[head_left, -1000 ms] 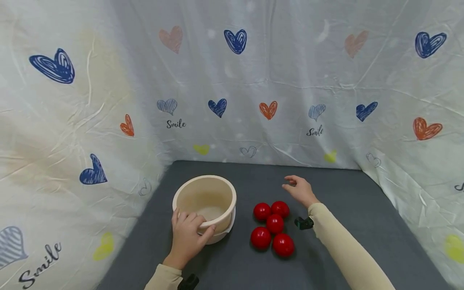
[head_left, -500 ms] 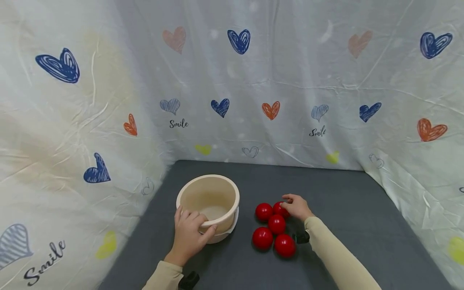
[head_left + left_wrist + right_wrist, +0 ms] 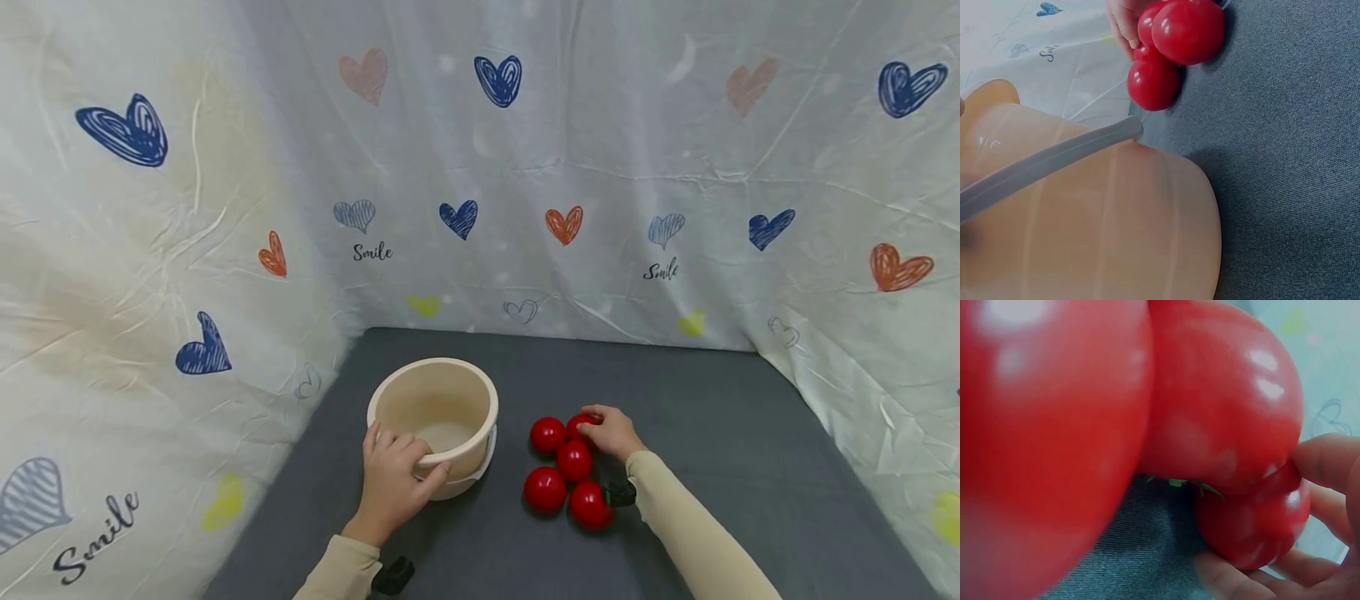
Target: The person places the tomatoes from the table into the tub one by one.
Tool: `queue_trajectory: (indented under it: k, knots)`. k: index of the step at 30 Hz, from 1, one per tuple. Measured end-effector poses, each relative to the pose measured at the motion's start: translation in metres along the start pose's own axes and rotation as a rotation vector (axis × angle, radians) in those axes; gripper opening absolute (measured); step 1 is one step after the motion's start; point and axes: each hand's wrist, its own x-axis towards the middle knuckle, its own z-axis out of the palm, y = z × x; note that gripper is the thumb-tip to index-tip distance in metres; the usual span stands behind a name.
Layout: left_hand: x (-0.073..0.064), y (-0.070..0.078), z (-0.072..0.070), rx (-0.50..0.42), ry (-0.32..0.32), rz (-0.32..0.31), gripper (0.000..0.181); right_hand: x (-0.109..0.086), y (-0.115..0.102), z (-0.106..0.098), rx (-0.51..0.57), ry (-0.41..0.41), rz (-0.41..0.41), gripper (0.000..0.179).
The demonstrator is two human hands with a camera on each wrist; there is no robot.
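My left hand (image 3: 393, 482) grips the near rim of a cream plastic bucket (image 3: 431, 396), fingers over the edge and thumb outside. In the left wrist view the bucket's ribbed side shows, with a grey handle (image 3: 1054, 160) lying across it. Right of the bucket, several shiny red tomatoes (image 3: 545, 490) sit clustered on the table. My right hand (image 3: 615, 433) holds the far right tomato (image 3: 1254, 525), thumb on one side and fingers curled round the other. A bit of green stem leaf (image 3: 1177, 482) peeks out beneath a nearer tomato (image 3: 1222, 394) in the right wrist view.
Dark grey cloth covers the table (image 3: 712, 433). A pale curtain (image 3: 525, 150) printed with hearts and "Smile" hangs behind and along both sides. Black straps with cameras sit at both wrists, the right one (image 3: 621, 493) close beside the nearest right tomato.
My right hand has come down and toward me from behind the tomatoes and taken hold of the far right one. My left hand has stayed on the bucket's rim.
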Motion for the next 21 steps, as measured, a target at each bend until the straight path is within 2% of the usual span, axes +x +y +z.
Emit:
queue_trajectory:
  k: [12, 21]
  knots:
    - [-0.0001, 0.0022, -0.0012, 0.001, 0.013, 0.006, 0.025, -0.0028, 0.0018, 0.0030, 0.073, 0.035, 0.024, 0.043]
    - [-0.0002, 0.0013, -0.0015, 0.019, 0.021, 0.011, 0.025, -0.0017, 0.0052, 0.0063, 0.191, 0.022, 0.061, 0.043]
